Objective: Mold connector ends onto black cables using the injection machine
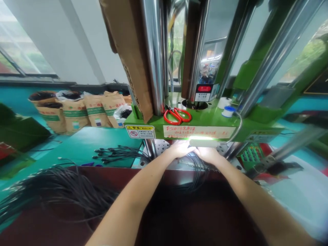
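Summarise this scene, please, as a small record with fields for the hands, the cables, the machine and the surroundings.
Left hand: the left hand is at the lit lamp, fingers partly lost in glare
Right hand: the right hand is close beside it; grip unclear
Cables at hands: black cables hang just below them
Other cables: a small bundle and a larger bundle, both on the left
Machine: green plate bearing red-handled scissors
Background: paper sacks, left

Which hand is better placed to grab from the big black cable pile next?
Probably the left hand: the cable pile lies on that side, while the right hand would have to reach across.
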The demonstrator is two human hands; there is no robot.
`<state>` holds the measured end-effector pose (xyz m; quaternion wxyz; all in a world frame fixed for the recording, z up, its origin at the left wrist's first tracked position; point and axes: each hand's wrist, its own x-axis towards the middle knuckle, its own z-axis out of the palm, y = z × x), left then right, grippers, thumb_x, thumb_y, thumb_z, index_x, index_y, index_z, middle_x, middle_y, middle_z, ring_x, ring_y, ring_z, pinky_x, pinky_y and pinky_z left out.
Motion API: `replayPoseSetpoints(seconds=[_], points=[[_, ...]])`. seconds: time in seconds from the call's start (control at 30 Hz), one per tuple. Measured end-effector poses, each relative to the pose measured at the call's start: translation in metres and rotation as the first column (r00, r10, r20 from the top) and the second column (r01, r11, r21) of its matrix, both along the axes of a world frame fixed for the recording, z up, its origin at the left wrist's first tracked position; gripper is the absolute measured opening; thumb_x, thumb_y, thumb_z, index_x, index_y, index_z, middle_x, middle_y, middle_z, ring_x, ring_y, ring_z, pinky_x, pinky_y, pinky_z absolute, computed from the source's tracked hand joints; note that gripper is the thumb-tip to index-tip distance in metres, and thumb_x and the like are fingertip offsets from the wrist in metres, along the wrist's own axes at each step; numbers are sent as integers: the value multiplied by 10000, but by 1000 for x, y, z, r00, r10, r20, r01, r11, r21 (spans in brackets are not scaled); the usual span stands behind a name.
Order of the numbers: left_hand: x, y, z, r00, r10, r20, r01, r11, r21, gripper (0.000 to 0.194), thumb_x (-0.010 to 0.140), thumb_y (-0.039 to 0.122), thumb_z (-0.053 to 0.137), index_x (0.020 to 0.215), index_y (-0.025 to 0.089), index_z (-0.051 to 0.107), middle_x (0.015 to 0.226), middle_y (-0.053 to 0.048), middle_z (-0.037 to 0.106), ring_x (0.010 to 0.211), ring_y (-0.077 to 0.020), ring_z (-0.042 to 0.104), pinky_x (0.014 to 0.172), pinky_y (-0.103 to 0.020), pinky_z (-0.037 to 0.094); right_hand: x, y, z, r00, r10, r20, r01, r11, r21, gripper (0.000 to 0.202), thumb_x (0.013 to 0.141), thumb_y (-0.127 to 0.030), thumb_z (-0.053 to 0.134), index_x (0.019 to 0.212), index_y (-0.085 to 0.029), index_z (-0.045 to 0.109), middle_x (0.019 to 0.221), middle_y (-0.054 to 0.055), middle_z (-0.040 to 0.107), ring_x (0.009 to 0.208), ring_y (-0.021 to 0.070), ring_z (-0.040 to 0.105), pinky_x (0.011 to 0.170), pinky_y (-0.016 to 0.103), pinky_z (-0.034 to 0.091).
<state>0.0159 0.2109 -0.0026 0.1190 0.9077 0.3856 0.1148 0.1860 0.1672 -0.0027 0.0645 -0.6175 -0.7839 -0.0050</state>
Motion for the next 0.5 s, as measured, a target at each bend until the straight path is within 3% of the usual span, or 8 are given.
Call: replayPoseSetpoints(seconds=[0.27,0.4,0.5], points=[[7,3,0,996,85,13,-84,995,-53,538,823,550,362,1238,222,466,1198,-81,556,1087,-252,507,894,-357,399,-5,10,8,1000,-14,-11,14,999,-29,322,873,-321,414,1054,-150,619,1037,105,653,983,230,563,862,311,397],[-15,-1,-2,986,168,17,-167,983,-78,502,843,543,314,1206,242,489,1224,-63,535,1121,-232,483,928,-344,372,-8,13,16,1000,-11,-17,10,999,-42,358,912,-319,315,1012,-180,629,993,74,668,928,203,581,856,308,401],[-35,-5,-5,979,202,-6,-202,978,-56,535,835,549,328,1284,268,398,1278,-75,488,1149,-253,460,920,-371,372,-19,10,20,1000,22,-19,-23,998,-60,398,920,-350,279,1020,-177,623,1014,79,659,920,195,587,854,303,405]])
